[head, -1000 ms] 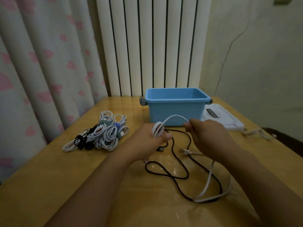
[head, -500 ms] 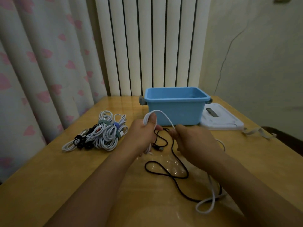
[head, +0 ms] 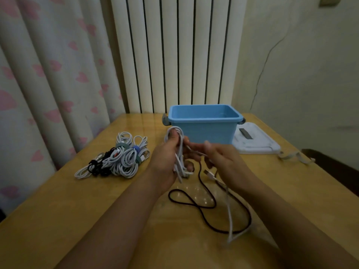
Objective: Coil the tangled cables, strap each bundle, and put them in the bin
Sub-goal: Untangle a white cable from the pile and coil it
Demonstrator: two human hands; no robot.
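Note:
My left hand (head: 167, 160) grips a partly wound white cable (head: 179, 152), its loops standing upright above the table. My right hand (head: 223, 162) pinches the same cable just right of the coil. The cable's loose tail (head: 230, 216) hangs from my right hand down to the table. A black cable (head: 196, 202) lies uncoiled on the wood beneath my hands. The blue bin (head: 204, 129) stands just behind my hands, and no cables show inside it.
A heap of coiled, strapped cables (head: 116, 158), white and black, lies at the left of the wooden table (head: 58, 220). A white lid (head: 256, 142) rests right of the bin, with a pale strap (head: 295, 157) beyond it. Curtain and radiator stand behind.
My right hand swung in from the right and laid another turn onto the coil in my left hand. The loose tail on the table has grown shorter.

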